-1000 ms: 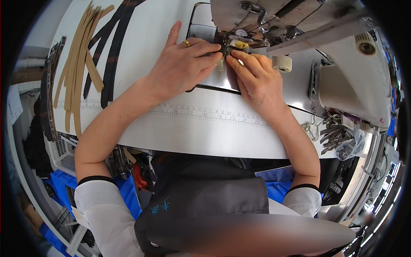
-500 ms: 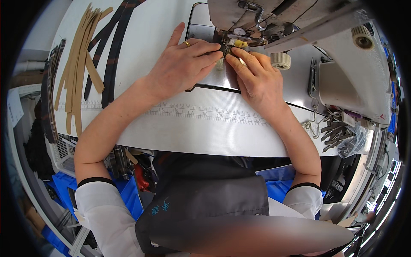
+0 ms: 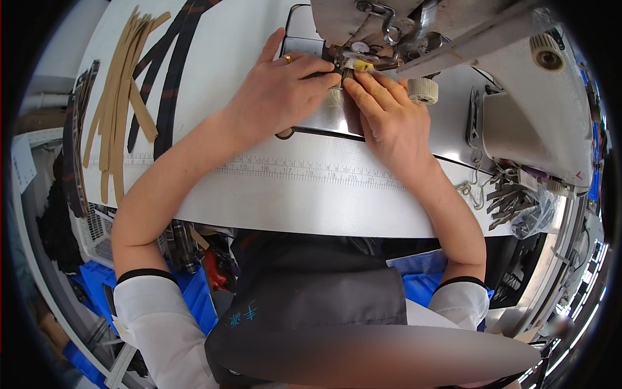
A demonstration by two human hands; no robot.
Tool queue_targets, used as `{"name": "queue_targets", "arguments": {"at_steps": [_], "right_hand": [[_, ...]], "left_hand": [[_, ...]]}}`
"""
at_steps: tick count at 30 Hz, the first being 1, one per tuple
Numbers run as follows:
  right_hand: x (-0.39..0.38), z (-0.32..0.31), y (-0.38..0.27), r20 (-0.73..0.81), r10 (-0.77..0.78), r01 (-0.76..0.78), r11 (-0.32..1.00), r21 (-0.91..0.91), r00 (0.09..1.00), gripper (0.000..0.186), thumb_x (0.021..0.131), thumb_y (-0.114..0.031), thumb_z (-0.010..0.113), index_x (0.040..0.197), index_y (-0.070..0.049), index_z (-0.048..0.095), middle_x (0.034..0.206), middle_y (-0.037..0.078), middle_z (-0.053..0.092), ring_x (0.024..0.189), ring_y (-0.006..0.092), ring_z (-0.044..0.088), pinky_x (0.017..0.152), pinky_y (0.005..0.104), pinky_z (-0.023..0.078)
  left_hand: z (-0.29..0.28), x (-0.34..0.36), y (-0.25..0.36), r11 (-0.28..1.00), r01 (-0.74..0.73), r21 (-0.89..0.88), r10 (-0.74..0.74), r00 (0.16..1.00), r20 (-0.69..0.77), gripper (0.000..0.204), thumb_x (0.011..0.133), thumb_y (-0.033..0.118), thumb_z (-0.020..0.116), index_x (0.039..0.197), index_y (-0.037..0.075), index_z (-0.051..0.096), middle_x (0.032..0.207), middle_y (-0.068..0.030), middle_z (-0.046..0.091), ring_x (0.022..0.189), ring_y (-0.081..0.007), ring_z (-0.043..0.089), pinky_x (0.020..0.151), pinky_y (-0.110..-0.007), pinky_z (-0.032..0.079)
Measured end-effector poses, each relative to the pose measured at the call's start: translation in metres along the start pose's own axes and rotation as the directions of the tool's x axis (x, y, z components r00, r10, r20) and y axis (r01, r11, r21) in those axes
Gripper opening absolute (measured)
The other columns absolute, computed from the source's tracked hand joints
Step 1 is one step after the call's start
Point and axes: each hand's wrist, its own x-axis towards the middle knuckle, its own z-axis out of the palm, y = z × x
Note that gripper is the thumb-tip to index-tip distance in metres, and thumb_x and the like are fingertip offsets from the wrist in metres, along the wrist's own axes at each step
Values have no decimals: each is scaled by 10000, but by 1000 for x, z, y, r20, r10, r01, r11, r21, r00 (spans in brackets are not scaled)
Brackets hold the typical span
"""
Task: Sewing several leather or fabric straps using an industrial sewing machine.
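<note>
Both of my hands meet beneath the head of a sewing machine (image 3: pixel 414 35), close to its presser foot. My left hand (image 3: pixel 272 97), with a ring on one finger, has its thumb stuck out to the side. Its fingertips press together at a small dark piece (image 3: pixel 330 71) left of the foot. Bent fingers of my right hand (image 3: pixel 392 117) come in from the other side, their tips close together by a yellow part (image 3: pixel 364 67). What lies under the fingertips is mostly hidden and too small to name.
Tan strips (image 3: pixel 116 97) and dark strips (image 3: pixel 175 91) lie on the left of the white table (image 3: pixel 291 201), which has a printed ruler. Tweezers (image 3: pixel 473 117) lie at the machine's base. Dark metal pieces (image 3: pixel 505 201) and a clear plastic bag (image 3: pixel 534 217) sit at the right.
Both hands have shifted only slightly at the presser foot. My left thumb is a little higher and further right, and the right fingers have edged up toward the yellow part.
</note>
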Motion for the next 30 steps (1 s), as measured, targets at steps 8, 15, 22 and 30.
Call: {"name": "queue_targets", "arguments": {"at_steps": [8,15,22,30], "right_hand": [[-2,3,4,18,19,-20,1000,24,1000,323,792,-77,662,1113,-115,670,1111,55,673,996,231,652,670,328,547],[-1,5,8,46,66,-65,998,-25,997,353,800,-81,654,1150,-134,650,1118,62,657,998,246,646,622,318,542],[-7,-2,9,104,125,-140,979,151,987,347,840,-57,619,1183,-107,625,1186,91,628,1081,279,610,718,351,544],[-28,-22,7,85,126,-144,955,259,988,317,846,-29,617,1160,-65,634,1244,102,610,1156,320,566,949,393,470]], "left_hand": [[2,-3,-7,999,15,-30,-16,1000,-9,178,812,129,666,986,139,702,1023,71,640,883,-152,630,1092,-543,293],[1,2,-11,999,53,-11,-52,998,42,181,836,132,649,1011,136,694,1045,56,658,928,-171,619,1089,-567,282],[0,1,-13,996,78,-37,-76,995,66,207,856,141,631,1057,138,683,1064,53,664,958,-169,612,1092,-580,257],[-7,11,-27,966,194,-172,-161,968,190,218,897,142,573,1090,115,671,1086,-5,669,939,-161,622,1083,-510,295]]}}
